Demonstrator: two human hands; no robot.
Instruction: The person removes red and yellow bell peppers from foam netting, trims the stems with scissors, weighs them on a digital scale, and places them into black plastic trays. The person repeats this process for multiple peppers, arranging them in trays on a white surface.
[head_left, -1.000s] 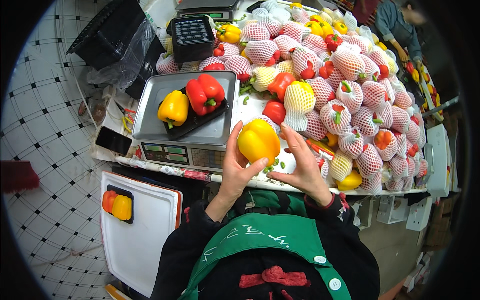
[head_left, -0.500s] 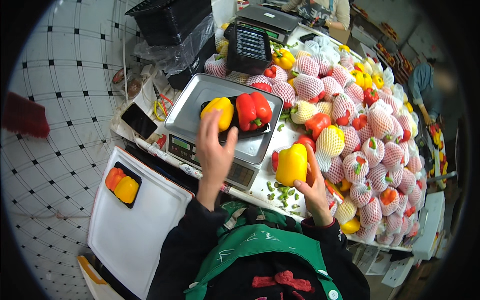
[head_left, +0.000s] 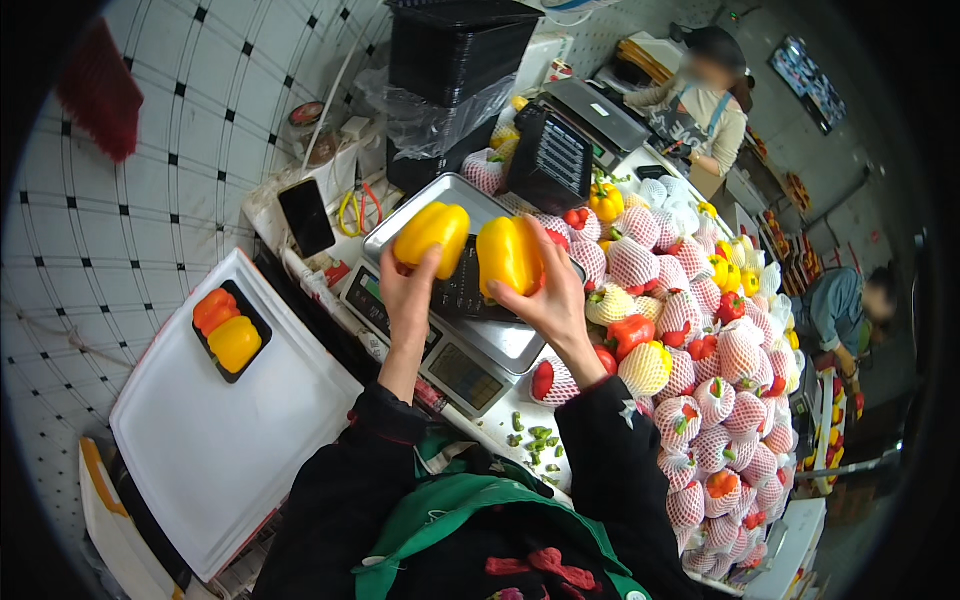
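Observation:
Both my hands are over the metal scale. My left hand grips a yellow bell pepper from below, thumb against its side. Beside it, my right hand is closed round a second yellow bell pepper, its fingers along the far right side. Between and beneath the two peppers shows a black tray on the weighing pan. Most of that tray is hidden by the peppers and hands. Whether a red pepper lies behind my right hand I cannot tell.
Many peppers in foam nets are heaped on the right. Black trays are stacked at the back, a phone and scissors left of the scale. A white lid-like board bears a packed tray. A co-worker stands far right.
My left hand has closed on the tray's yellow pepper. My right hand has brought its yellow pepper left, over the scale. The red pepper is no longer visible on the tray. The view has shifted.

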